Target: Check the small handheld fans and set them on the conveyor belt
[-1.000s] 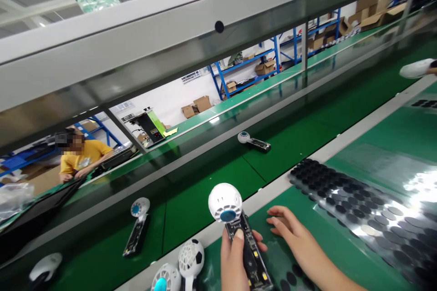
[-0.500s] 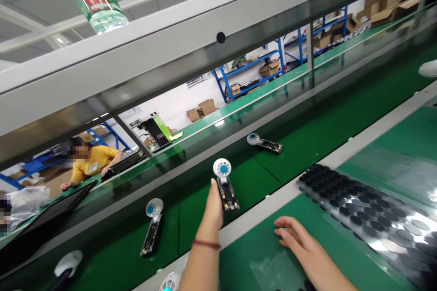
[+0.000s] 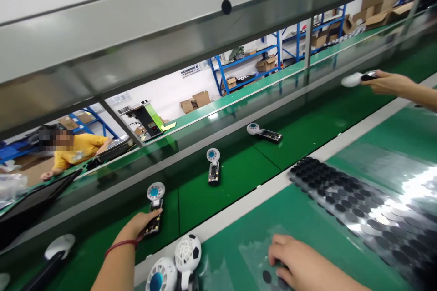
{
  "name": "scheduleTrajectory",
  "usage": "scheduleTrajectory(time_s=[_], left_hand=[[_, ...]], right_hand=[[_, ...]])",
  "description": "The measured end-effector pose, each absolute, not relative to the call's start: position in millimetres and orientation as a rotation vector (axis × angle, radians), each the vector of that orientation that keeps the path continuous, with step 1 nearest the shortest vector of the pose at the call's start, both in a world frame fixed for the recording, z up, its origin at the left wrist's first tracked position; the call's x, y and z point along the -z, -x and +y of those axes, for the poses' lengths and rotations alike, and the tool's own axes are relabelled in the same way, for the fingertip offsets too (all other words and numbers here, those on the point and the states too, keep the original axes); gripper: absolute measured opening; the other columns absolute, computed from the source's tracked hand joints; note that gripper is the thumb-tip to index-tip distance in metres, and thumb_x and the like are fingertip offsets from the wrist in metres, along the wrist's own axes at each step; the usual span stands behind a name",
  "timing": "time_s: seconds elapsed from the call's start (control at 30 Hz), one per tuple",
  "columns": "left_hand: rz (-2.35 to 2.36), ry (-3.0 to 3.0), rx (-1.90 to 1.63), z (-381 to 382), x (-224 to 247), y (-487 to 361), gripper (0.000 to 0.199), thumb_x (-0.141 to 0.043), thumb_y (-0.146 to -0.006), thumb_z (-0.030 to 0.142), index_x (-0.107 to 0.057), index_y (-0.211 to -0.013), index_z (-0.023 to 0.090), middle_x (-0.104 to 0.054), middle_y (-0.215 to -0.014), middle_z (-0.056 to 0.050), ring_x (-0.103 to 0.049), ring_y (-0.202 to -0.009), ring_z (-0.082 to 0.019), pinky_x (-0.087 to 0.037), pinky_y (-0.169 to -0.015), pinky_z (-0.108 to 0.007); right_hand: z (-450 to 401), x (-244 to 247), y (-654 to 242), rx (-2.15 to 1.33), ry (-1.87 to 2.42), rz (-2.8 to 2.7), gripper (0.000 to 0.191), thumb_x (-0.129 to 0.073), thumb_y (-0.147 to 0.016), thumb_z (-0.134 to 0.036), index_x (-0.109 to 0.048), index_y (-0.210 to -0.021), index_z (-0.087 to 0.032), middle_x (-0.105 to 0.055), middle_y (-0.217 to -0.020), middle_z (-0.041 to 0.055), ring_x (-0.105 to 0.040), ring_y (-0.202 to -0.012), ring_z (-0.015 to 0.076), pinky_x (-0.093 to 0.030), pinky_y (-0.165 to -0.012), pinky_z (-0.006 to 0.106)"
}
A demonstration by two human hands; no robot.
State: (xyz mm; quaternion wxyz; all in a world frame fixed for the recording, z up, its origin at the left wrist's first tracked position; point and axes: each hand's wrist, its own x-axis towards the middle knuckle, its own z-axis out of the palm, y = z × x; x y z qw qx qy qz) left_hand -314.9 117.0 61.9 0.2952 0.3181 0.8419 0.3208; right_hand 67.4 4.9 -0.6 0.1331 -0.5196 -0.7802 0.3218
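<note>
Left hand on a fan unit on the conveyor belt, right hand on a sheet of pads

The left hand (image 3: 138, 225) closes around the dark handle of an unfinished handheld fan (image 3: 154, 207) lying on the conveyor belt (image 3: 239, 177), head pointing away, apparently so it rides flat. The right hand (image 3: 293, 266), fingers curled down, presses a clear backing sheet (image 3: 254, 254) of black round pads just beside the belt's near rail; whether it pinches a pad I cannot tell. Two more fans (image 3: 213, 166) lie farther along the belt.

Your green belt (image 3: 239, 177) carries white fans with teal centres (image 3: 156, 191); one fan head (image 3: 188, 249) wears a black-and-white football pattern beside black-dotted sheets (image 3: 358, 200).
</note>
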Motion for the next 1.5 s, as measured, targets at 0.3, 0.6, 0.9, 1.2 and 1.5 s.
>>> scheduleTrajectory(time_s=[0.3, 0.6, 0.9, 1.2, 1.5], left_hand=[[1.556, -0.654, -1.152, 112.5, -68.0, 197.4, 0.015, -0.054, -0.082, 0.027, -0.053, -0.082, 0.012, -0.061, -0.071, -0.001, -0.059, -0.059, -0.011, -0.049, -0.057, -0.026], [1.092, -0.41, -1.272, 42.1, -82.1, 89.9, 0.047, -0.041, -0.081, 0.053, -0.058, -0.075, 0.01, -0.06, -0.063, -0.006, -0.057, -0.051, -0.015, -0.044, -0.046, -0.025], [1.068, -0.404, -1.284, 9.9, -51.5, 65.1, 0.051, -0.046, -0.073, 0.062, -0.061, -0.078, 0.014, -0.063, -0.06, -0.006, -0.06, -0.055, -0.018, -0.045, -0.05, -0.026], [1.085, -0.568, -1.493, -1.9, -37.5, 50.4, 0.05, -0.053, -0.066, 0.063, -0.067, -0.088, 0.02, -0.066, -0.1, -0.009, -0.053, -0.106, -0.031, -0.044, -0.087, -0.037], [1.157, -0.546, -1.415, -15.6, -33.0, 52.9, 0.057, -0.053, -0.063, 0.068, -0.065, -0.096, 0.024, -0.068, -0.096, -0.007, -0.055, -0.102, -0.029, -0.046, -0.083, -0.033]], right_hand=[[10.9, 32.2, -30.8, -0.732, 1.587, -2.431, 0.033, -0.047, -0.053, 0.005, -0.063, -0.071, -0.017, -0.06, -0.089, 0.0082, -0.054, -0.083, 0.026, -0.039, -0.06, 0.029], [0.4, 21.3, -38.7, -0.94, 1.51, -2.261, 0.02, -0.05, -0.044, 0.0, -0.052, -0.053, -0.018, -0.061, -0.077, 0.0032, -0.054, -0.079, 0.0221, -0.037, -0.065, 0.028], [7.7, -56.9, -73.4, -1.388, 1.123, -1.516, 0.009, -0.049, -0.071, -0.017, -0.05, -0.064, -0.022, -0.057, -0.096, 0.0004, -0.053, -0.095, 0.018, -0.039, -0.083, 0.027], [8.9, -93.3, -58.7, -1.288, 1.254, -1.61, 0.013, -0.045, -0.075, -0.013, -0.048, -0.066, -0.021, -0.053, -0.097, -0.0014, -0.054, -0.084, 0.0148, -0.041, -0.073, 0.024], [5.4, -92.6, -61.3, -1.304, 1.319, -1.671, 0.014, -0.045, -0.075, -0.01, -0.047, -0.066, -0.021, -0.051, -0.092, -0.0012, -0.053, -0.079, 0.0143, -0.04, -0.071, 0.025]])
